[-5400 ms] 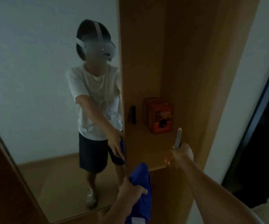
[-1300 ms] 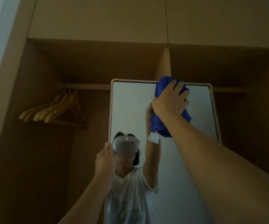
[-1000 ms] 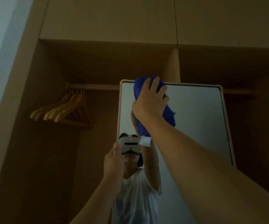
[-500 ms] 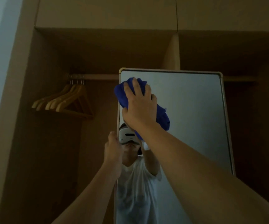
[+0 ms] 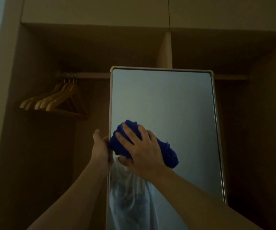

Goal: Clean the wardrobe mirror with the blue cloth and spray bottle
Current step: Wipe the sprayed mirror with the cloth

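The tall wardrobe mirror (image 5: 175, 103) has a thin pale frame and stands in front of the open wardrobe. My right hand (image 5: 142, 150) presses the bunched blue cloth (image 5: 167, 155) against the glass near the mirror's left side, fingers spread over it. Part of the cloth trails out to the right below the hand. My left hand (image 5: 100, 150) grips the mirror's left frame edge beside the cloth. The spray bottle is not in view. The glass reflects a person in a white shirt, mostly hidden behind my right hand.
Several wooden hangers (image 5: 54, 102) hang from the rail (image 5: 84, 75) in the left bay of the wooden wardrobe (image 5: 34, 163). A vertical divider (image 5: 165, 50) rises behind the mirror's top. Closed upper cabinet doors (image 5: 92, 10) run above.
My right hand has wiped the cloth down the glass from the top left corner to about mid height. My left hand has stayed on the mirror's left edge.
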Tool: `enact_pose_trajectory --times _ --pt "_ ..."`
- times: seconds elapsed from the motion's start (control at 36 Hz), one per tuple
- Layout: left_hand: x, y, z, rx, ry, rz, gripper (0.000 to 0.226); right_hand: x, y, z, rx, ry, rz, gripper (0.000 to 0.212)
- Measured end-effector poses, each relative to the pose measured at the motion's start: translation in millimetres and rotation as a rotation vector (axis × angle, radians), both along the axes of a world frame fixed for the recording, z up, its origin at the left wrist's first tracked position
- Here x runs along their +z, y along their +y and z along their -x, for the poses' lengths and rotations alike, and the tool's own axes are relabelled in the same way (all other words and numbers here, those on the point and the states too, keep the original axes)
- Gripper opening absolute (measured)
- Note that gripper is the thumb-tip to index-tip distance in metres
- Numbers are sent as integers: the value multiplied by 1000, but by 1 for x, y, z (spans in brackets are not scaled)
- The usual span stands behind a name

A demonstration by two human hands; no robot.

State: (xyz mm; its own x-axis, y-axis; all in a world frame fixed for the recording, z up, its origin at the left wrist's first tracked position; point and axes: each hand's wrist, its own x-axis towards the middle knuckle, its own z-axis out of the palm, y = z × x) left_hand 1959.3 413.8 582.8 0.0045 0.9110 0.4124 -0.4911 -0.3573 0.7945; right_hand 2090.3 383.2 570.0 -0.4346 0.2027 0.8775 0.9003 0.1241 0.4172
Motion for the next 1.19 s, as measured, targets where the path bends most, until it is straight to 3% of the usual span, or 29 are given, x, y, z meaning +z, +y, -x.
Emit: enact_pose_trajectory --times 0.19,0.31,0.39,0.5,0.64,0.72,0.78,0.86,1.19 --pt "1 16 -5 136 -69 75 46 -52 -10 -33 10 -137 116 69" --pt "-3 27 -4 339 108 8 36 -71 -18 -54 19 -286 198 63" --pt "-2 25 -4 370 140 17 42 -60 -31 -57 78 -351 197 60" --pt "1 19 -9 445 129 16 47 -10 -48 -59 248 0 217 62" --pt "-1 24 -10 552 136 -36 52 71 -51 -79 192 217 -40 48" --pt "0 29 -12 504 91 -22 54 113 -39 -86 186 390 -93 49" --pt "-2 30 -13 520 90 -32 54 123 -27 -83 75 414 -86 51" --pt "-3 28 -15 541 126 -63 49 103 -15 -70 4 356 -66 54" --pt "3 19 -14 481 126 -46 40 -6 -7 -56 116 -152 -3 62"
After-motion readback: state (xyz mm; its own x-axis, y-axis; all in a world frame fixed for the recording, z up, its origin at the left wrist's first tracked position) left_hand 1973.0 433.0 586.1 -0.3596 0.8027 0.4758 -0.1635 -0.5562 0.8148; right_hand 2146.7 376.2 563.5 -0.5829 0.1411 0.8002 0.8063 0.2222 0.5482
